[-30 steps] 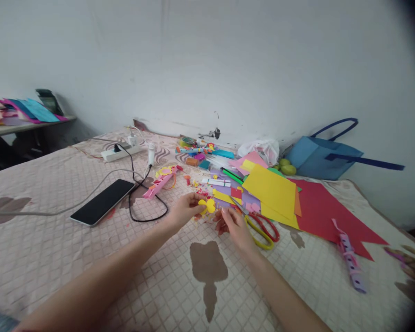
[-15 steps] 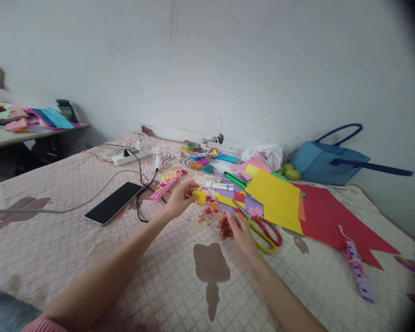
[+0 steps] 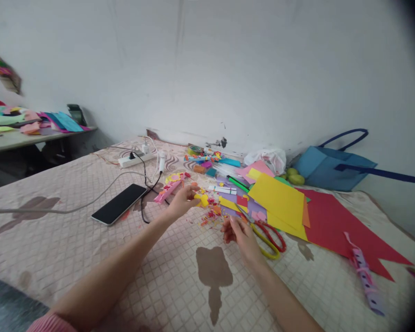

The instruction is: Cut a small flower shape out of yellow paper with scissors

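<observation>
A small yellow paper piece (image 3: 202,199) is pinched between the thumb and fingers of my left hand (image 3: 184,202), above the middle of the table. My right hand (image 3: 238,232) is just left of the scissors (image 3: 270,240), which have one yellow and one red handle. Its fingers are curled, and whatever they hold, if anything, is too small to make out. Bright paper scraps (image 3: 213,213) lie scattered between the two hands. Yellow sheets (image 3: 280,198) overlap a red sheet (image 3: 327,221) to the right.
A phone (image 3: 119,204) and a power strip (image 3: 135,159) with cables are on the left. A blue bag (image 3: 335,168), a plastic bag (image 3: 268,160) and green fruit (image 3: 295,177) sit by the wall. A rolled purple paper piece (image 3: 368,281) lies at the right.
The whole view has shifted slightly, so things appear a little lower and further right. Both hands keep nearly the same places over the table; the left still holds the yellow piece.
</observation>
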`<state>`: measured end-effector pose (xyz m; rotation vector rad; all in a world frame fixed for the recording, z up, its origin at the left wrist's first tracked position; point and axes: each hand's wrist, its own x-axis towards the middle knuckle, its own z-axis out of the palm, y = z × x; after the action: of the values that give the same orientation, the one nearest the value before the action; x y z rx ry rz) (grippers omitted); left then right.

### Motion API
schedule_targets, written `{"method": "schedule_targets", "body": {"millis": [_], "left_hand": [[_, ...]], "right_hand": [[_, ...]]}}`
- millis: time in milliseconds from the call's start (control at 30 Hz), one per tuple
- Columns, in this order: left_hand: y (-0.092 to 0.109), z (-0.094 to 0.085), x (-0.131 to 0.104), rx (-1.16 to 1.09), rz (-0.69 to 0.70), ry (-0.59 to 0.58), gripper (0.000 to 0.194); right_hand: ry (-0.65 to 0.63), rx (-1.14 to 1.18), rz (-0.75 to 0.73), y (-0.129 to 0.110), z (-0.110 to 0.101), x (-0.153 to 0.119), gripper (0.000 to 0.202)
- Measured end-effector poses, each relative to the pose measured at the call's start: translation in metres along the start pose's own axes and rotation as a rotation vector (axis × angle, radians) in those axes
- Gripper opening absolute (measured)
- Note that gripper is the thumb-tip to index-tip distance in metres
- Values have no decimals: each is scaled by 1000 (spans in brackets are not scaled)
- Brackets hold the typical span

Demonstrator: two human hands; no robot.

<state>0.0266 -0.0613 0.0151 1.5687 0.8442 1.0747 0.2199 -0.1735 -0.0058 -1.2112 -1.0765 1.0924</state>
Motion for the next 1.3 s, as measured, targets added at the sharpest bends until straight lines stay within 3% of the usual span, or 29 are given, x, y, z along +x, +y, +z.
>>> {"method": "schedule_targets", "body": {"millis": [233, 367, 567, 700, 800, 967, 1100, 1200, 1300], "left_hand": [[8, -2, -34, 46, -34, -42, 32], [14, -24, -55, 161, -23, 0, 31], [11, -50, -58, 83, -147, 65, 33], [8, -48, -60, 88, -192, 4, 36], [11, -40, -66, 87, -200, -52, 38], [20, -20, -82, 199, -49, -61, 35], [20, -8, -92, 320, 16, -36, 33], [19, -14, -90, 345, 16, -51, 32], [23, -36, -75, 443, 44, 19, 33]], "right_hand": [[12, -8, 4, 1, 0, -2, 39], [-10, -29, 21, 1, 4, -6, 38], [-34, -23, 29, 5, 6, -11, 38], [-53, -53, 15, 6, 11, -15, 39], [-94, -94, 1, 3, 25, -17, 35], [-234, -117, 9, -5, 60, -10, 34], [-303, -101, 19, -3, 70, -5, 32], [-280, -118, -7, 0, 63, -6, 31], [-227, -116, -6, 2, 52, -8, 29]]}}
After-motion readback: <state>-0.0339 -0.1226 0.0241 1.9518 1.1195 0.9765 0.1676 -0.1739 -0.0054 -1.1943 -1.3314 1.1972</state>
